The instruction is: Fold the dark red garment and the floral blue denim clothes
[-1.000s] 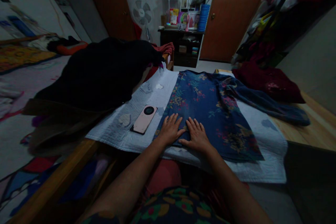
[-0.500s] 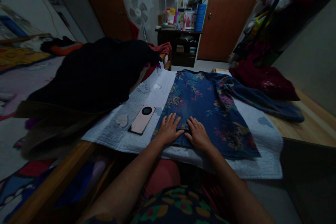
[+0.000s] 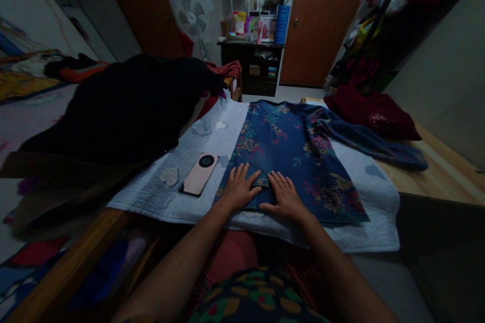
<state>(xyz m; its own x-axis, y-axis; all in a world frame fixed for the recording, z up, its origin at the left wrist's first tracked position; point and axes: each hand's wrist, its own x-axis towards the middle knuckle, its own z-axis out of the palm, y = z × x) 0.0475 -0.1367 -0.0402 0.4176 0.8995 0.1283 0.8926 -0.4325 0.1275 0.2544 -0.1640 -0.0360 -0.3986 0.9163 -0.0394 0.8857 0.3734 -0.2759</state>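
A dark blue floral long-sleeved shirt (image 3: 288, 146) lies flat on a pale quilted cloth (image 3: 193, 131), one sleeve stretched out to the right. My left hand (image 3: 238, 189) rests palm down on its near left part, fingers spread. Beside it my right hand (image 3: 284, 194) also lies flat on the fabric, fingers outstretched. Between the hands a small folded edge of the shirt shows. To the left of my left hand lies a pink phone (image 3: 199, 174) with a round black camera ring, face down on the cloth.
A large heap of dark clothing (image 3: 109, 106) sits at the left. A folded maroon garment (image 3: 373, 111) lies on the wooden surface (image 3: 435, 166) at the right. Farther back stand a white fan (image 3: 193, 17) and a dark cabinet (image 3: 250, 68) with items on top.
My hands stay flat on the shirt; the right thumb has moved apart from the left thumb. The whole view has shifted slightly, with things appearing a little farther left.
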